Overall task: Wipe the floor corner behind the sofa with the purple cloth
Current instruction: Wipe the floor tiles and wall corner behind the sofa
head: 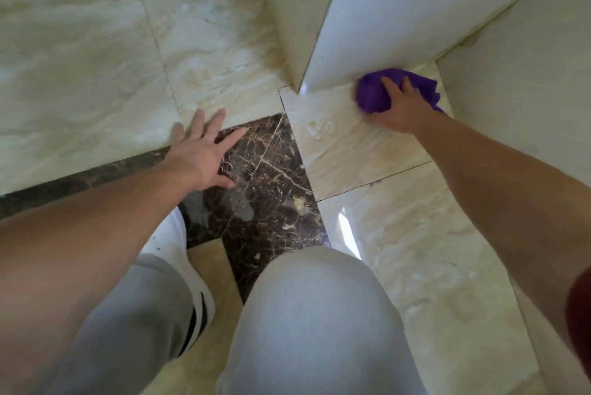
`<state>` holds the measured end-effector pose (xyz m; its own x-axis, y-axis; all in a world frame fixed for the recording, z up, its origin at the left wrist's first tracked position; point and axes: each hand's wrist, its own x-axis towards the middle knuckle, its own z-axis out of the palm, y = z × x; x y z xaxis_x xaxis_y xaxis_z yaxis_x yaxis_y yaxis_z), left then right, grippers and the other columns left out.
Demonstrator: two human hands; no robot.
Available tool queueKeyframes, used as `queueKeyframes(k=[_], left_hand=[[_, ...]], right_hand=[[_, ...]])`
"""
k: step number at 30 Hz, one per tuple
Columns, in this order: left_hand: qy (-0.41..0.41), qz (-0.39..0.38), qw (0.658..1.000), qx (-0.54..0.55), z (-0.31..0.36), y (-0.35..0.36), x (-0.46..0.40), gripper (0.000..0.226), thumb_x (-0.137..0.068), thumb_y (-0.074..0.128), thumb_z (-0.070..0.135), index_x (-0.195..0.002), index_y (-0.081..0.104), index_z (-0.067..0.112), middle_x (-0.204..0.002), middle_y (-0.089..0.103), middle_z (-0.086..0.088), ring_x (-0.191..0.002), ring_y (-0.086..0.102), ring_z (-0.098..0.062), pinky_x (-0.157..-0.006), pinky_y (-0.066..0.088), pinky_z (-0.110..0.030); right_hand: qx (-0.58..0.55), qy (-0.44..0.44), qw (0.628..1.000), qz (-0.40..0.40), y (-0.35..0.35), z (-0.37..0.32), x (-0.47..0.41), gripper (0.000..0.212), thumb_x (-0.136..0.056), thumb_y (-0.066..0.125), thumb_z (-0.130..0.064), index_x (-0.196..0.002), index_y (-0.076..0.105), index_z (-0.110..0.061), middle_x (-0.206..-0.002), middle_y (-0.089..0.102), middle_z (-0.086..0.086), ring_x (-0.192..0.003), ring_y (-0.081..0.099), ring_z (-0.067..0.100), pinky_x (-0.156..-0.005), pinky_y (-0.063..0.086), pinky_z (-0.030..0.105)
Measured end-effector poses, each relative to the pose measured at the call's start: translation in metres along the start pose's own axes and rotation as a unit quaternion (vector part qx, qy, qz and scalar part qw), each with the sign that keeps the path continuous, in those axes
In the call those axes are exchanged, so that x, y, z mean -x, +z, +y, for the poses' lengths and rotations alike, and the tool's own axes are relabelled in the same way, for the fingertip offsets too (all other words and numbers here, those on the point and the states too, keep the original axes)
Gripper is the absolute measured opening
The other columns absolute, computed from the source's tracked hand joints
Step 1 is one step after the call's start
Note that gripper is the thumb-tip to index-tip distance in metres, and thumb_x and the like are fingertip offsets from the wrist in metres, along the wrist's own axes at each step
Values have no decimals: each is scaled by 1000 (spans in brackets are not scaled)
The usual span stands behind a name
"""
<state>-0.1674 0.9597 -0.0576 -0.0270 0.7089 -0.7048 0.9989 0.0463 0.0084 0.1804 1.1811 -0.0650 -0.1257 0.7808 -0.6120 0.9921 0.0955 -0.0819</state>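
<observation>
The purple cloth (374,94) lies bunched on the cream floor tile, pressed against the foot of a white wall panel (399,14) at the upper right. My right hand (399,107) is on top of it, fingers spread over the fabric and gripping it. My left hand (204,151) rests flat with its fingers apart, partly on the dark brown marble tile (268,183) and partly on the cream floor, holding nothing. No sofa is visible.
A white wall (524,81) closes the narrow strip on the right. A second wall face (287,4) meets the panel at an outer corner. My grey-trousered knees (313,314) and a white shoe (179,254) fill the lower view.
</observation>
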Motion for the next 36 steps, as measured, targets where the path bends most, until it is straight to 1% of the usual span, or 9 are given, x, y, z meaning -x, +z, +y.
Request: queueKeyframes(k=[8,12,16,18,20,23,25,30,36], left_hand=[[-21,22,999,33,9,-1,-2,134,-63,76,69,-153,-22,50,-165,-33,-1,-155,-22,-37,-126,8,-63],[-14,19,998,52,10,1,0,132,-67,77,68,-155,-19,49,-166,-34,-1,-155,-25,-38,-126,6,-63],[18,48,998,21,-2,-1,-2,128,-69,76,68,-156,-16,50,-168,-28,-1,-156,-20,-36,-126,1,-61],[36,79,996,-1,-13,-6,-5,124,-69,73,71,-159,-8,47,-170,-22,0,-157,-18,-34,-126,-1,-60],[14,104,994,5,-25,-10,-9,125,-67,71,75,-161,-5,41,-171,-19,-2,-157,-18,-34,-125,1,-63],[-59,80,994,49,-43,-13,-16,134,-63,69,81,-159,-14,39,-169,-27,-6,-156,-23,-35,-123,0,-67],[-78,51,993,67,-49,-11,-18,137,-61,68,84,-158,-19,42,-167,-31,-5,-156,-23,-35,-122,2,-69],[-81,41,990,104,-51,-10,-17,137,-59,76,78,-157,-15,47,-167,-32,0,-156,-22,-33,-116,17,-76],[-75,53,986,139,-54,-13,-18,131,-63,82,68,-158,-7,50,-169,-29,4,-157,-22,-30,-114,17,-79]], right_hand=[[54,-6,998,-18,25,-90,46,106,-81,61,-68,-161,2,-31,-169,-3,21,-151,12,53,-118,25,59],[97,-42,994,6,45,-158,72,97,-79,59,-71,-156,21,-24,-161,24,28,-129,49,53,-94,50,49],[69,-54,992,90,45,-157,79,71,-88,49,-62,-146,39,-22,-139,50,20,-102,65,41,-70,44,40],[36,-79,985,150,44,-139,82,65,-87,49,-55,-142,45,-21,-136,53,15,-106,62,40,-73,45,41],[74,-170,958,217,52,-120,86,66,-84,49,-53,-141,48,-21,-149,46,16,-128,51,42,-93,48,47],[156,-291,936,125,72,-103,84,80,-90,44,-60,-160,22,-27,-171,5,14,-158,5,35,-126,18,52],[143,-300,940,84,84,-109,78,86,-92,39,-65,-162,8,-26,-171,-10,13,-158,-9,31,-128,10,50],[71,-247,963,85,99,-160,78,99,-86,32,-74,-163,5,-19,-169,-13,19,-156,-15,36,-123,-7,46],[31,-220,972,82,93,-201,73,103,-84,36,-72,-162,7,-13,-168,-9,24,-157,-11,38,-126,-3,46]])
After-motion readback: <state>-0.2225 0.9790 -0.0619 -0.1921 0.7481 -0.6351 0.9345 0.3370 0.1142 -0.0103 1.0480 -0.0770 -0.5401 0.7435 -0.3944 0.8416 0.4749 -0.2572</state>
